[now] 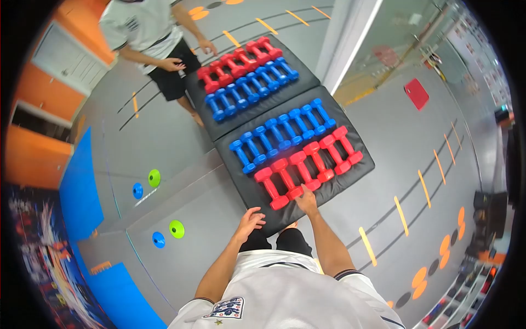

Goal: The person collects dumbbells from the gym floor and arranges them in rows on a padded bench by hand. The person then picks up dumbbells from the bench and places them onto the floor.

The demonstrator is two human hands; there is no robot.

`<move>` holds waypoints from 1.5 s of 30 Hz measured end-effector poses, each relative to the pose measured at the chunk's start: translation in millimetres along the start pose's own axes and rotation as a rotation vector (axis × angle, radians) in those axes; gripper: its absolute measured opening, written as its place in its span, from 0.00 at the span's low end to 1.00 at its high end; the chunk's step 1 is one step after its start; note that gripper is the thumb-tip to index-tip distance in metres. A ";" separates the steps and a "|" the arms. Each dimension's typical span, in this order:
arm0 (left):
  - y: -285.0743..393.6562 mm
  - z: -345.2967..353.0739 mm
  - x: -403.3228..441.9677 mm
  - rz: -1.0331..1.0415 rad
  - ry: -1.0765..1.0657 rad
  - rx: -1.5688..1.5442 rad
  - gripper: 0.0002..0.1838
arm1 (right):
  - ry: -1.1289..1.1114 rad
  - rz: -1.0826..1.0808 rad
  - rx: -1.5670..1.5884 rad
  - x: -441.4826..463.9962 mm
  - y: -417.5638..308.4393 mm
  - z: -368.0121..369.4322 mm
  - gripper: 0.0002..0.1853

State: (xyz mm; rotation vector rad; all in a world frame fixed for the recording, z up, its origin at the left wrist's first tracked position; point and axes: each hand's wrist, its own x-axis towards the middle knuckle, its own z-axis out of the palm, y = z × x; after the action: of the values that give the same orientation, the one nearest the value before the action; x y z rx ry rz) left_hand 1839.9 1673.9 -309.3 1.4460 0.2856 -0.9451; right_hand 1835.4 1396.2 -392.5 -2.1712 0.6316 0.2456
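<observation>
On the black padded bench (257, 211) lie a row of several red dumbbells (274, 189) nearest me and a row of several blue dumbbells (278, 135) behind them. My right hand (307, 200) is at the near ends of the red dumbbells, fingers pointing forward and slightly bent; I cannot tell whether it touches one. To the left, my left hand (251, 222) hovers by the bench's near left edge, fingers apart and holding nothing. Every dumbbell in view lies on the pad.
A mirror (175, 174) behind the bench reflects the dumbbells and a person in a white shirt. Green (176, 229) and blue (158, 239) disc cones lie on the floor at left. Orange floor strips (401, 215) and round markers (419, 277) are at right.
</observation>
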 end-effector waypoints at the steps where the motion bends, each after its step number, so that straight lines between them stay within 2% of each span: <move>1: 15.8 -3.0 12.6 -0.023 -0.052 -0.032 0.26 | 0.025 0.003 -0.016 9.4 -1.6 0.9 0.34; 3: 41.5 -9.4 34.2 -0.083 -0.148 -0.102 0.27 | 0.064 0.016 -0.052 21.2 -0.3 1.5 0.34; 8: 106.4 -36.0 97.9 -0.093 -0.282 -0.056 0.28 | -0.037 0.224 -0.178 59.4 -8.0 3.1 0.41; 11: 139.0 -44.3 135.7 -0.098 -0.259 -0.071 0.28 | 0.066 0.186 -0.230 89.4 -2.6 15.1 0.43; 12: 148.9 -43.6 147.6 -0.105 -0.256 -0.017 0.29 | 0.058 0.214 -0.210 99.3 -3.8 15.1 0.45; 16: 159.9 -36.6 207.6 -0.153 -0.263 -0.202 0.29 | -0.020 0.338 -0.323 130.4 -2.7 24.7 0.45; 19: 159.8 -19.3 260.5 -0.113 -0.159 -0.300 0.30 | -0.099 0.502 -0.408 158.5 1.2 35.1 0.41; 20: 160.6 -14.7 278.1 -0.139 -0.142 -0.306 0.32 | -0.086 0.512 -0.388 165.3 4.6 35.7 0.34; 23: 160.1 5.6 328.3 -0.158 -0.018 -0.179 0.39 | -0.196 0.473 -0.329 179.1 14.9 28.9 0.28; 24: 160.6 12.6 342.5 -0.153 0.036 -0.095 0.40 | -0.122 0.458 -0.359 177.7 15.0 32.8 0.16; 26: 160.2 31.9 371.0 -0.141 0.131 0.063 0.42 | -0.109 0.464 -0.364 178.4 16.9 37.5 0.15; 27: 150.1 32.8 391.3 -0.170 0.151 0.132 0.47 | -0.102 0.462 -0.376 178.1 18.2 37.7 0.15; 29: 136.5 38.9 426.5 -0.229 0.238 0.279 0.48 | -0.061 0.473 -0.383 178.7 18.3 40.2 0.14; 31: 137.1 50.7 443.9 -0.300 0.353 0.207 0.41 | -0.091 0.482 -0.368 180.2 18.0 37.8 0.14; 33: 136.4 64.0 456.2 -0.324 0.571 0.245 0.32 | -0.087 0.489 -0.353 181.3 18.1 37.6 0.14; 35: 95.2 23.7 493.6 -0.319 0.432 0.163 0.25 | -0.102 0.500 -0.331 182.6 16.2 32.4 0.15; 36: 104.8 38.5 484.0 -0.244 0.476 0.097 0.20 | -0.106 0.505 -0.329 183.7 17.1 32.7 0.16; 39: 114.9 43.9 474.1 -0.243 0.433 -0.102 0.18 | -0.123 0.509 -0.326 182.0 18.3 33.6 0.18; 40: 122.9 43.3 466.5 -0.247 0.345 -0.167 0.12 | -0.127 0.508 -0.326 182.7 18.5 32.0 0.18; 45: 152.4 26.2 415.5 -0.300 0.020 -0.389 0.05 | -0.122 0.512 -0.314 183.6 13.0 25.0 0.17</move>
State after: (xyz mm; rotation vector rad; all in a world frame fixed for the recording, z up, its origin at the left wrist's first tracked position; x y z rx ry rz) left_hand 2195.2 1472.7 -482.1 1.0712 0.6777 -1.0475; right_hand 1986.5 1343.9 -487.1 -2.2282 1.1337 0.7874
